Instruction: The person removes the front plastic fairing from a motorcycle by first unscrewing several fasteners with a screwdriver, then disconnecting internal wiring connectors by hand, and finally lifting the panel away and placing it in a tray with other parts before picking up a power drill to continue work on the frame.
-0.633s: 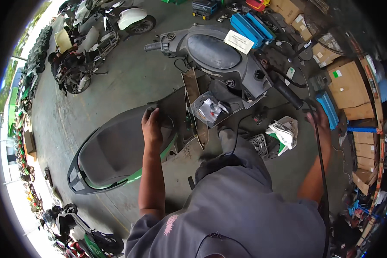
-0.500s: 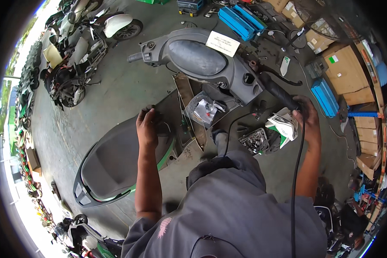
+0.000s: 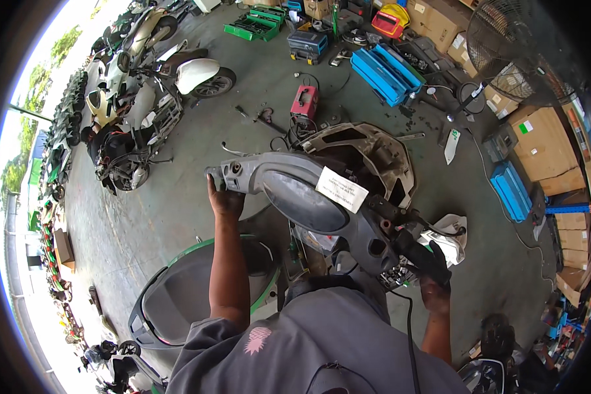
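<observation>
A grey scooter handlebar [image 3: 269,177] with a dark oval panel spans the space before me, a printed white label lying across its top. My left hand [image 3: 226,202] is closed around its left end, beside the switch housing, with the thumb up along the grip. At the opposite end my right hand [image 3: 435,292] is wrapped around the black right grip [image 3: 421,255]; its fingers are dark and partly hidden. A black brake lever [image 3: 443,230] sticks out beyond that grip. Below my left forearm lies the scooter's dark seat [image 3: 200,289], edged in green.
Beyond the handlebar are a scuffed scooter front panel [image 3: 400,161] and a red machine [image 3: 305,102]. Blue toolboxes [image 3: 384,72] and cardboard boxes [image 3: 538,141] line the right, near a standing fan [image 3: 505,46]. Partly stripped scooters [image 3: 128,144] stand at the left.
My left hand has gone from above the seat to the handlebar's left end. The handlebar appears nearer my body, and my right hand sits lower. The view takes in more of the far floor.
</observation>
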Motion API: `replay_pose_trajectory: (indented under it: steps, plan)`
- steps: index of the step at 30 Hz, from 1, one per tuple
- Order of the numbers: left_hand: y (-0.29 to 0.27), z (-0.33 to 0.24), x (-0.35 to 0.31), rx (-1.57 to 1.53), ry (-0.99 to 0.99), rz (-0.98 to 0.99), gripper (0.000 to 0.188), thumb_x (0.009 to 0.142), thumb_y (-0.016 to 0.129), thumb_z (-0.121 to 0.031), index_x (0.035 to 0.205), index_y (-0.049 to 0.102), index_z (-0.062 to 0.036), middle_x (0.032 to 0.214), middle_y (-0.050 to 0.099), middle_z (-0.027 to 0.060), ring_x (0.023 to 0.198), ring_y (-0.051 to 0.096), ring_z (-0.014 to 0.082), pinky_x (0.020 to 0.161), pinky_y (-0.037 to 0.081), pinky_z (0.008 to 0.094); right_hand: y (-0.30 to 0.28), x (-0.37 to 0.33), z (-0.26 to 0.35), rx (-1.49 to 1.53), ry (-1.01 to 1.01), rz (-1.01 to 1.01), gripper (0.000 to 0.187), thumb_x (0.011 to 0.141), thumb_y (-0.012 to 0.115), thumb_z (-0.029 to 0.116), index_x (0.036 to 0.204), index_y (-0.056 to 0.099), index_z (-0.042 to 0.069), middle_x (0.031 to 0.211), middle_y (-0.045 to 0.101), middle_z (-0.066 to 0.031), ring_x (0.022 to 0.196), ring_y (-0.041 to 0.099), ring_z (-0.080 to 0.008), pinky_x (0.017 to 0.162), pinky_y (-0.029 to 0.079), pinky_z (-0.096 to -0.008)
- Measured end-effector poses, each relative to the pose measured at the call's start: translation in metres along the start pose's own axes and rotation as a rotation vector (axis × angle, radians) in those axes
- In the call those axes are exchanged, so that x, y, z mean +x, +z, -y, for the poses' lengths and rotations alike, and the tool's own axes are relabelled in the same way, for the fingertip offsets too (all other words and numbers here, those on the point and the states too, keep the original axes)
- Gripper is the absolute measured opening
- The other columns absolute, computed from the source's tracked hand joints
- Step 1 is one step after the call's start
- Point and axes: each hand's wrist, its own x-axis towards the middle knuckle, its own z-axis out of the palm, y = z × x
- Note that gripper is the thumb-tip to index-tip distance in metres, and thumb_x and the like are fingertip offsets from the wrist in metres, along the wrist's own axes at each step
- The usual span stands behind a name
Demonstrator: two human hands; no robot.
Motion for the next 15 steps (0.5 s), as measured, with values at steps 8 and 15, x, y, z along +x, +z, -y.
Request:
replay_pose_trajectory:
  steps: [8,15]
  plan:
    - [-0.047,-0.034,0.065,0.089,0.16,0.149,0.025,0.085,0.051,-0.028,0.09,0.064,-0.0069,0.095,0.067,0.0094,0.09,0.063,0.0279,0.083,0.049,0.043,0.027,0.031,-0.007,0.88,-0.371,-0.462,0.024,0.084,0.055,0.035,0.085,0.057,0.011,0.081,0.056,-0.0039,0.091,0.051,-0.0238,0.093,0.036,-0.042]
    - [-0.021,-0.03,0.093,-0.036,0.259,-0.037,0.024,0.087,0.053,-0.024,0.069,0.048,-0.0095,0.064,0.052,0.0039,0.061,0.053,0.0198,0.065,0.048,0.0357,0.04,0.031,0.004,1.039,-0.406,-0.579,0.027,0.082,0.056,0.031,0.063,0.044,0.015,0.056,0.041,0.0026,0.069,0.047,-0.016,0.085,0.037,-0.0362]
